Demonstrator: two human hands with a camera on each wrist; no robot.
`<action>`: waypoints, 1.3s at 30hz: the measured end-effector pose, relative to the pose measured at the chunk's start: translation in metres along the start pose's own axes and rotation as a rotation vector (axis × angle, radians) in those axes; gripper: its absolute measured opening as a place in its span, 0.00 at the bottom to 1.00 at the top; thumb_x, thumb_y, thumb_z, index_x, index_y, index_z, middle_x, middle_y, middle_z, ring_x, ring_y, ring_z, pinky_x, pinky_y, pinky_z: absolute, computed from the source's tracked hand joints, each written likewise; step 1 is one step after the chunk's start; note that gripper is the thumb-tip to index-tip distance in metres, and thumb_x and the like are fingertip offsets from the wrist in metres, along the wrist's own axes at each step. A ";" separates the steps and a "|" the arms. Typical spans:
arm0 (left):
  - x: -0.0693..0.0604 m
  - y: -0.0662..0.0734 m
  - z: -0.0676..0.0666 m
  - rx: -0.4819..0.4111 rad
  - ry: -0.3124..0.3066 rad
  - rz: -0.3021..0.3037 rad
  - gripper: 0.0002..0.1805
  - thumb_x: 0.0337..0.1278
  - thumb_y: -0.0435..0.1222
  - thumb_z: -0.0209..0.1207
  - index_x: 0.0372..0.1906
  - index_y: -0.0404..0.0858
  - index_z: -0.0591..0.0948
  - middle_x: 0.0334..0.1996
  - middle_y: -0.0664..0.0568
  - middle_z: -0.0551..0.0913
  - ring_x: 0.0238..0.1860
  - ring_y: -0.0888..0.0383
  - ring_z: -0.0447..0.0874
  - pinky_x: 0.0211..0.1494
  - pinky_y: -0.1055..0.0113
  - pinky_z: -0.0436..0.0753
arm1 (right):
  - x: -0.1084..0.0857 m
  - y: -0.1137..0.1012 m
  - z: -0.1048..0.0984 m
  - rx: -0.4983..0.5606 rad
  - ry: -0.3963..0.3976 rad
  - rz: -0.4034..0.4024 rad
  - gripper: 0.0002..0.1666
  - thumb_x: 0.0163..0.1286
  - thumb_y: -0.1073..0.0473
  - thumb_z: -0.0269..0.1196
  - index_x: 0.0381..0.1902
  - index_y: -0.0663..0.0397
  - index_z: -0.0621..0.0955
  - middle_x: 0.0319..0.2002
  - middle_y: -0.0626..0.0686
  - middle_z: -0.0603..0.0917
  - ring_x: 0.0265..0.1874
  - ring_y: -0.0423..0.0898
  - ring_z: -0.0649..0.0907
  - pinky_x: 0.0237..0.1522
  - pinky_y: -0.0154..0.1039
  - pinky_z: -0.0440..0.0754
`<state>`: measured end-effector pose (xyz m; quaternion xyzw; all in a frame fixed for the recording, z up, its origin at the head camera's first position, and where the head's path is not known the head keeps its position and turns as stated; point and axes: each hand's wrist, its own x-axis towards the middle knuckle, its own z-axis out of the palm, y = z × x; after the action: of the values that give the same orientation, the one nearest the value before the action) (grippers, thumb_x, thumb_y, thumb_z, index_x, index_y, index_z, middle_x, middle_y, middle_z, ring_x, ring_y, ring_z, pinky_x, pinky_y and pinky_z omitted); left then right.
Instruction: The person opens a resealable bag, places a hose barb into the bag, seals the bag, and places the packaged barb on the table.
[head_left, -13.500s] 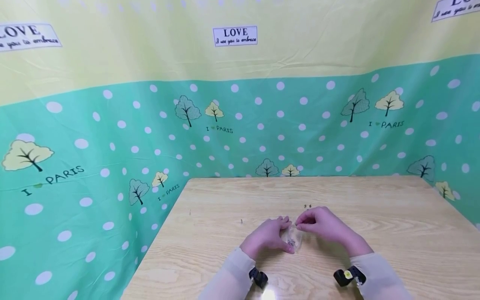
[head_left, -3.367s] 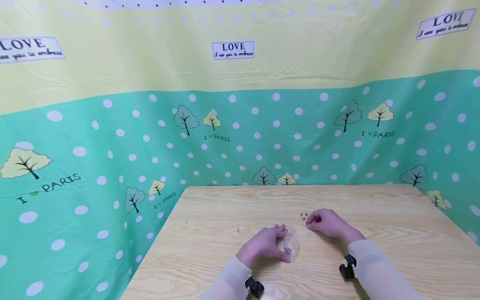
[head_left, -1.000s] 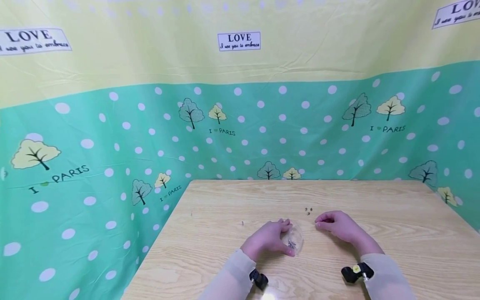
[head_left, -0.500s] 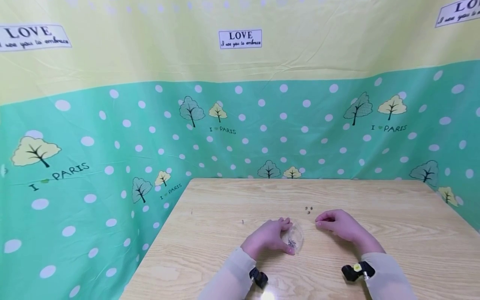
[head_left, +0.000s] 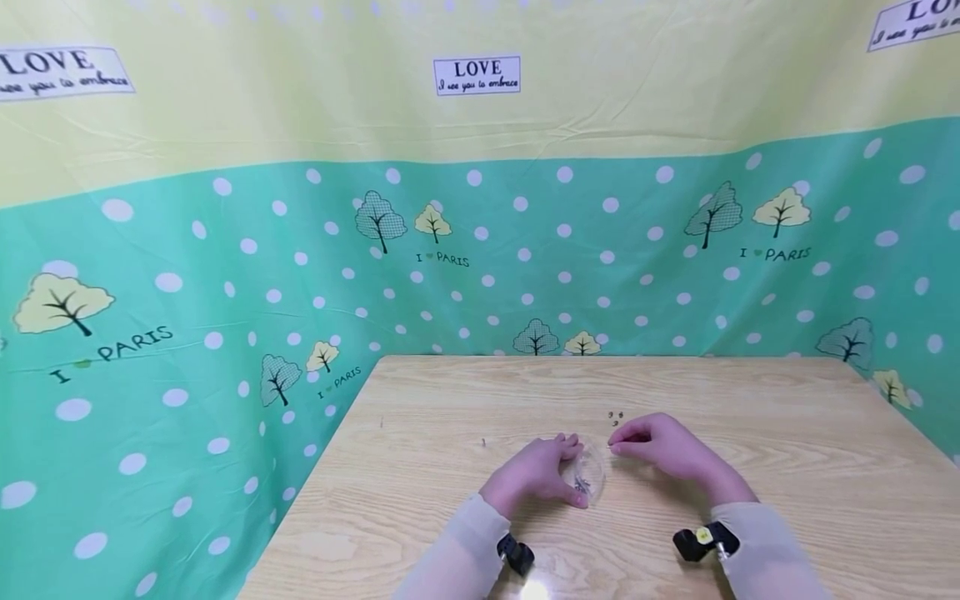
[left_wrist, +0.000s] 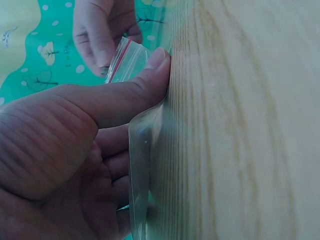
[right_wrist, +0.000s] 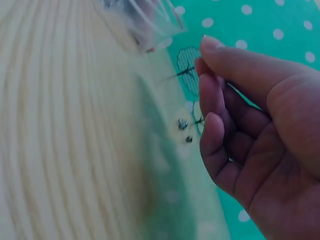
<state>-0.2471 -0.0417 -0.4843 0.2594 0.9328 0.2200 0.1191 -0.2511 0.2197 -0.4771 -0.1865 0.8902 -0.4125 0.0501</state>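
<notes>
On the table a small clear zip bag [head_left: 596, 471] with a red line along its mouth lies under my left hand [head_left: 536, 475]. Several small metal pieces, apparently screws [head_left: 582, 484], show inside it. The left thumb [left_wrist: 145, 82] holds the bag down near its edge, and the other fingers curl around its far side. Just right of the bag, my right hand [head_left: 663, 450] has thumb and forefinger together, pinching a tiny piece [left_wrist: 103, 70] too small to identify. Beyond the hands lie three tiny metal nuts [head_left: 616, 423], two of them also visible in the right wrist view.
The wooden table [head_left: 420, 533] carries a small metal piece [head_left: 483, 442] left of the hands and a thin sliver [head_left: 382, 423] farther left. A green and yellow printed curtain [head_left: 480, 292] hangs along the back and left. Each wrist wears a black camera [head_left: 516, 554].
Over the last half second my right hand has shifted left toward the bag, fingertips still together. My left hand stays on the bag, and the three nuts lie unmoved.
</notes>
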 end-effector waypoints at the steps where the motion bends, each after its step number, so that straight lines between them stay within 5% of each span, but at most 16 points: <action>1: 0.000 0.000 0.000 -0.004 0.000 0.000 0.52 0.45 0.52 0.84 0.78 0.44 0.75 0.81 0.60 0.67 0.82 0.53 0.61 0.83 0.54 0.63 | 0.001 -0.003 0.000 0.004 -0.007 -0.011 0.12 0.73 0.50 0.73 0.48 0.49 0.92 0.45 0.44 0.91 0.46 0.44 0.86 0.51 0.43 0.85; 18: -0.002 -0.001 0.001 -0.044 0.001 -0.002 0.53 0.44 0.52 0.84 0.78 0.45 0.75 0.81 0.60 0.67 0.82 0.52 0.61 0.83 0.53 0.64 | 0.003 -0.034 0.013 -0.010 -0.059 -0.107 0.06 0.70 0.57 0.75 0.43 0.49 0.92 0.39 0.41 0.91 0.41 0.41 0.88 0.47 0.36 0.87; 39: 0.000 0.001 -0.001 -0.023 -0.005 -0.009 0.52 0.45 0.52 0.84 0.78 0.45 0.75 0.81 0.60 0.67 0.82 0.52 0.61 0.83 0.52 0.64 | 0.003 -0.029 0.005 -0.041 0.007 -0.043 0.07 0.71 0.58 0.74 0.45 0.51 0.92 0.40 0.43 0.90 0.41 0.42 0.86 0.46 0.40 0.87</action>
<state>-0.2472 -0.0416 -0.4831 0.2546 0.9310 0.2295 0.1255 -0.2438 0.1980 -0.4582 -0.2051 0.8945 -0.3958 0.0346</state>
